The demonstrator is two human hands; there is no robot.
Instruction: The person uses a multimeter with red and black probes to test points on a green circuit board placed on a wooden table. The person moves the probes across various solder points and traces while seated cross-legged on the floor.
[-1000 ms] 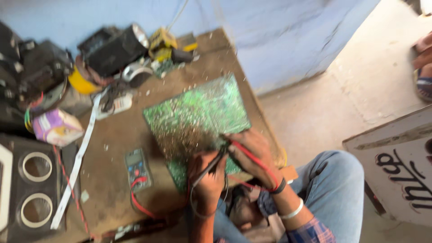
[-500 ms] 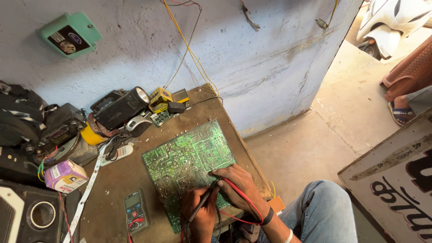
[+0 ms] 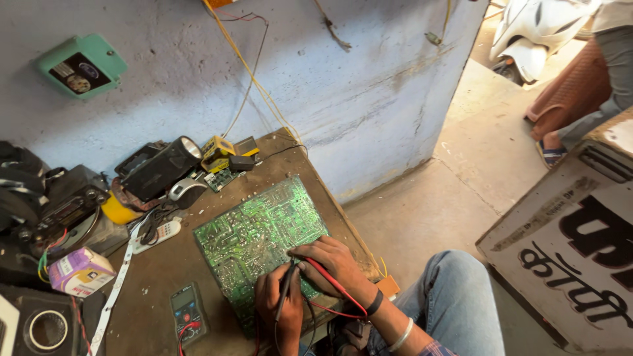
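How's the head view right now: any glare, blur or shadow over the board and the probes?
Head view: sharp, no motion blur; even, soft daylight on the green circuit board, no glare. Left hand with black probe and right hand with red probe cast only faint shadows; the floor at upper right is brighter.

There is one view only, from a camera worn on the person's head, looking steeply down and forward. It sits close above the brown tabletop, which fills the lower left, with the left hand and right hand low at the bottom centre. The blue wall faces it across the top. To the right the view runs out over the concrete floor, farther off.
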